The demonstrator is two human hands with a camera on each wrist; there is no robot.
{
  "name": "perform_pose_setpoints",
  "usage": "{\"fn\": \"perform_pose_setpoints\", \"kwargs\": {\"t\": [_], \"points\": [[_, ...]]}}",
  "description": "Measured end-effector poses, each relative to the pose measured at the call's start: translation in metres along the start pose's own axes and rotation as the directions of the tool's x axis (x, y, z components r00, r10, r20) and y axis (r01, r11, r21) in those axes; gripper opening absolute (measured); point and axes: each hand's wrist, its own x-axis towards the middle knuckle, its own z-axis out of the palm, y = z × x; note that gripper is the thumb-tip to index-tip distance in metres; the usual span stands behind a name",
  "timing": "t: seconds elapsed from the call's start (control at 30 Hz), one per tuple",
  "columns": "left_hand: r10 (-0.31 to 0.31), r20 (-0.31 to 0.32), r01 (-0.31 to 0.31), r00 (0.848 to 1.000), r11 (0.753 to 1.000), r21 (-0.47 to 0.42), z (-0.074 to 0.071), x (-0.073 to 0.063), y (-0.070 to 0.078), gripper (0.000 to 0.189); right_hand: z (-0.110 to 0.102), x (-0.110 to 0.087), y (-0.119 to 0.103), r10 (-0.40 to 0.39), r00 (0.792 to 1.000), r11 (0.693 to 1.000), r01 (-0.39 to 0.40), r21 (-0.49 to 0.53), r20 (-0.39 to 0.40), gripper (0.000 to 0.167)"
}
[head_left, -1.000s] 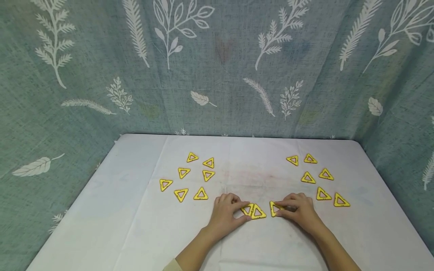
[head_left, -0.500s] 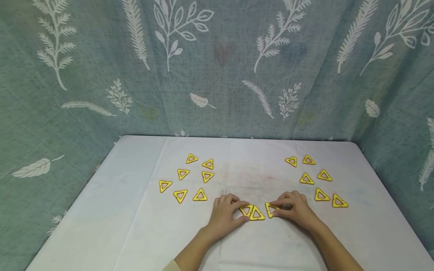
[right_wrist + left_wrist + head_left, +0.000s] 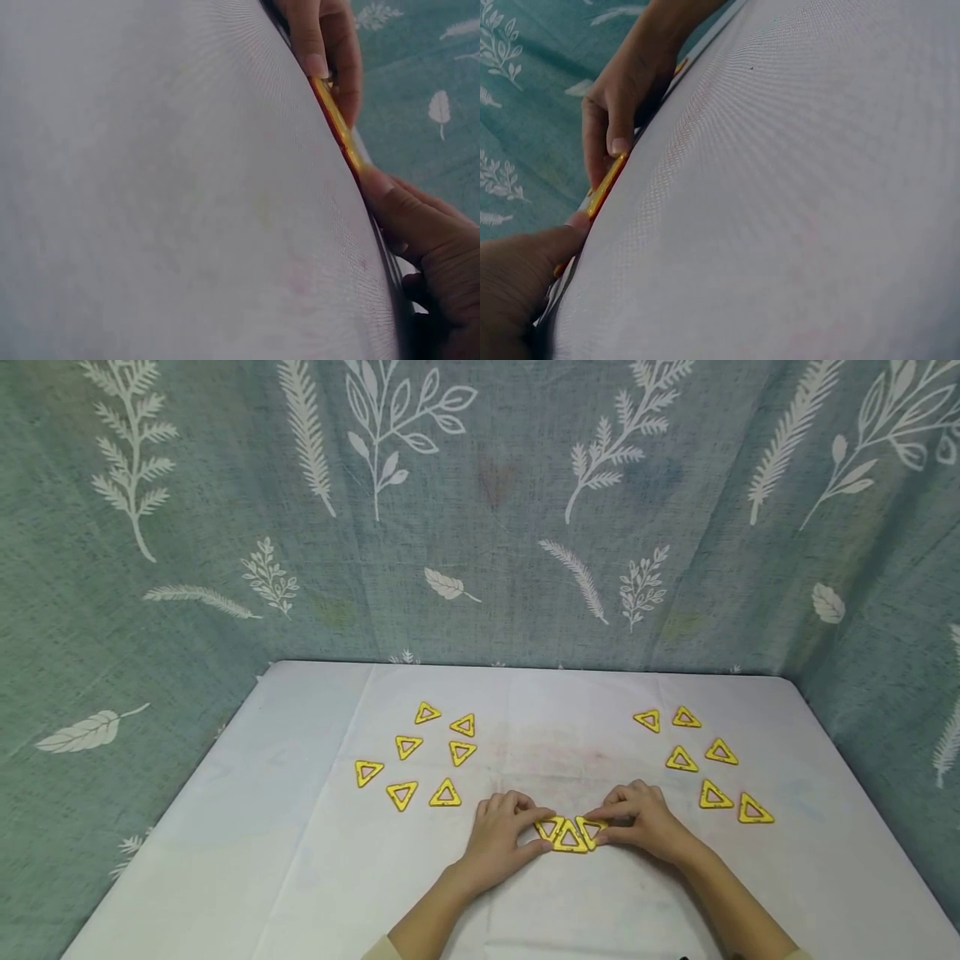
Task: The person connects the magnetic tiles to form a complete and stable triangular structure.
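Three yellow triangular frame tiles lie side by side in a row at the front middle of the table. My left hand (image 3: 506,837) pinches the left tile (image 3: 548,827) between thumb and forefinger. The middle tile (image 3: 569,839) sits point up and touches the left one. On the other side my right hand (image 3: 643,821) pinches the right tile (image 3: 591,832), whose edge lies against or very close to the middle tile. In the right wrist view the row shows edge-on as a yellow and red strip (image 3: 337,127) between both thumbs.
Several loose yellow triangles, one of them near the hands (image 3: 446,793), lie apart on the left of the white-covered table (image 3: 315,877). Several more, such as an outer triangle (image 3: 754,808), lie on the right. A green leaf-patterned curtain (image 3: 487,527) stands behind the table.
My right hand has slid its tile leftward until the gap to the middle tile closed. The left hand has kept its hold on the left tile and stayed in place.
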Motion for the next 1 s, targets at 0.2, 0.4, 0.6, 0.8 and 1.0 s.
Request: {"fn": "perform_pose_setpoints", "kwargs": {"t": [0.2,0.4,0.6,0.8,1.0], "points": [[-0.006,0.016,0.006,1.000,1.000,0.000,-0.001,-0.001,0.001,0.041,-0.001,0.004,0.001,-0.069,0.997,0.998,0.069,-0.004,0.025,0.032],[-0.002,0.022,0.002,1.000,1.000,0.000,-0.001,-0.001,0.002,0.041,-0.002,0.005,0.001,-0.054,0.998,0.999,0.054,0.004,0.040,0.031],[-0.002,0.014,0.001,1.000,1.000,0.006,-0.001,0.001,0.001,0.041,-0.003,0.005,0.001,-0.044,0.999,0.999,0.044,0.003,0.011,0.031],[-0.017,-0.001,0.017,1.000,1.000,-0.011,-0.001,0.002,0.001,0.041,-0.008,0.002,0.004,0.016,1.000,0.993,-0.016,0.119,0.000,0.029],[-0.029,-0.034,0.028,0.999,0.999,-0.027,0.000,0.002,0.000,0.040,-0.015,-0.004,0.010,0.085,0.996,0.957,-0.084,0.278,0.009,0.030]]}}
